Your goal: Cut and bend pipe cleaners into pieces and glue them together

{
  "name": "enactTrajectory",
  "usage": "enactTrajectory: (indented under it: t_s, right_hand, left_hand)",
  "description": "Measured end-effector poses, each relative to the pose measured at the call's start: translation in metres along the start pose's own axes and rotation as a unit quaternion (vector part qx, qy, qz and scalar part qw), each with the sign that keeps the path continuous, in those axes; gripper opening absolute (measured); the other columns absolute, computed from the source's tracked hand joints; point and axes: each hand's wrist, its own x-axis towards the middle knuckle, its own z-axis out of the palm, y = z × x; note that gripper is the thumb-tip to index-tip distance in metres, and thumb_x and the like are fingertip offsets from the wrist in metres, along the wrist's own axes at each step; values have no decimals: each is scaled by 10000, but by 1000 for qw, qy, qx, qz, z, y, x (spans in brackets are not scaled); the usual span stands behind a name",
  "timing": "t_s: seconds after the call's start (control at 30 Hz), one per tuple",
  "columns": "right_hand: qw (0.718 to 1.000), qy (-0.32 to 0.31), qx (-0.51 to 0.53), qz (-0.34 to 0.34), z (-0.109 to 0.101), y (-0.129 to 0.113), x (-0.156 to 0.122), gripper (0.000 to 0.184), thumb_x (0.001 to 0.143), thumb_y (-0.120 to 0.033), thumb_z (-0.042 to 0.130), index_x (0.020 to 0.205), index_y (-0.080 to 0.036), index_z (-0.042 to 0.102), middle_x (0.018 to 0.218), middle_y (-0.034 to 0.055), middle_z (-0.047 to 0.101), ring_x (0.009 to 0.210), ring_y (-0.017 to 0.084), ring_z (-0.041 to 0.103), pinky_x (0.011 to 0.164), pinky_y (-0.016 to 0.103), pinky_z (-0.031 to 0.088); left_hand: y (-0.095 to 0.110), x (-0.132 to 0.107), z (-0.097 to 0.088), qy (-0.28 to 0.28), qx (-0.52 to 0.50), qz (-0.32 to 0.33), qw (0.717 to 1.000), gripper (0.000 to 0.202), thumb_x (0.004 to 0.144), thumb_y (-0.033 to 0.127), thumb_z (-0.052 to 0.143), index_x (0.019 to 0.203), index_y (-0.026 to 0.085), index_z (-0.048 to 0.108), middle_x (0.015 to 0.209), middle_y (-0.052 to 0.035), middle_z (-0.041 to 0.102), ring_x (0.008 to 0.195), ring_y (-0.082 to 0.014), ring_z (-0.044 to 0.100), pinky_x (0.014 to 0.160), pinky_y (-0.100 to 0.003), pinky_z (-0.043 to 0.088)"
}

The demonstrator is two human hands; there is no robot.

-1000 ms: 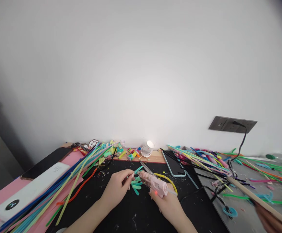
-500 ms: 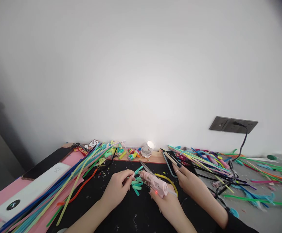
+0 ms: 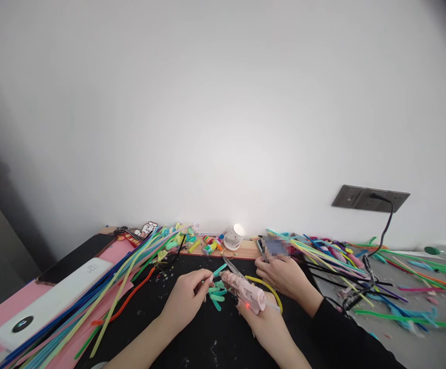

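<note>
My right hand [image 3: 263,320] grips a pink glue gun [image 3: 244,291] whose nozzle points left at a small cluster of teal pipe-cleaner pieces [image 3: 216,294] on the black mat [image 3: 192,343]. My left hand [image 3: 186,297] is closed in a pinch on one teal piece at that cluster. A pair of scissors [image 3: 228,264] lies just behind the glue gun. A curved yellow pipe cleaner [image 3: 267,287] lies to its right.
Another person's hand [image 3: 284,274] in a black sleeve rests on a phone [image 3: 275,247] to the right. Long coloured pipe cleaners [image 3: 103,294] fan across the left; more [image 3: 361,261] lie on the right. A white power bank [image 3: 49,302], a lit paper cup [image 3: 234,237], and a black cable [image 3: 380,230] lie about.
The other person's hand has come in from the right and now lies over the phone. My own hands have held still with the glue gun and the teal piece.
</note>
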Motion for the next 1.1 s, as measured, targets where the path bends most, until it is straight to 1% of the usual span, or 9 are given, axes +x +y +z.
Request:
enactTrajectory:
  t_s: [0.07,0.2,0.3,0.43,0.57,0.73,0.87,1.0,1.1]
  right_hand:
    - [1000,2,-3,-6,0,-1,0,273,743,-164,527,986,-203,645,929,40,674,848,201,623,783,266,494]
    - [1000,6,-20,14,-2,-4,-2,234,752,-211,525,936,-201,668,839,37,696,764,204,646,705,256,526]
    - [999,7,-32,20,-3,-7,-2,268,742,-195,523,972,-193,662,905,42,693,775,201,651,677,234,532]
    - [1000,-8,-25,-2,-4,-10,-2,341,734,-149,516,1050,-205,631,1073,38,636,955,208,601,802,234,492]
    - [1000,-22,-17,-3,-5,-10,-1,373,740,-131,503,1083,-229,611,1118,18,610,1025,206,563,847,246,471]
    - [1000,-10,0,-16,-2,-8,-1,408,736,-129,497,1113,-254,588,1028,9,657,918,190,616,778,242,504]
    - [1000,7,-2,-12,0,-4,-1,355,718,-146,521,1042,-235,635,932,28,683,875,212,625,818,285,488]
    - [999,28,-29,12,0,-1,-1,261,713,-176,526,913,-239,683,782,18,698,756,204,644,730,257,517]
    - [999,33,-30,20,0,1,-1,273,727,-186,513,953,-209,664,798,26,692,706,192,638,683,249,519]
  left_hand:
    - [-1,0,1,2,3,1,1000,249,866,269,345,793,185,568,695,4,592,514,-105,506,525,-195,381]
    - [-3,0,1,9,6,2,1000,247,866,262,345,795,188,570,697,4,592,530,-108,508,535,-195,382]
    - [-2,1,1,11,2,1,1000,247,870,267,345,793,188,567,709,5,589,530,-105,510,537,-195,381]
    - [0,1,-1,12,0,-2,1000,253,874,276,342,792,185,564,698,7,583,518,-103,506,526,-195,375]
    - [0,0,-1,12,2,-3,1000,255,872,286,346,773,182,557,686,7,583,514,-106,506,516,-195,371]
    - [-3,1,1,11,1,-2,1000,243,869,274,350,769,184,552,676,12,576,507,-103,500,508,-192,360]
    - [-4,2,1,9,2,-2,1000,244,869,275,347,770,186,551,680,12,578,505,-103,499,505,-192,356]
    - [-4,1,2,11,9,-10,1000,247,871,282,341,772,188,547,677,11,576,502,-105,497,508,-195,361]
    - [-4,1,1,22,17,-17,999,253,871,284,334,763,190,543,676,9,574,513,-111,504,523,-200,372]
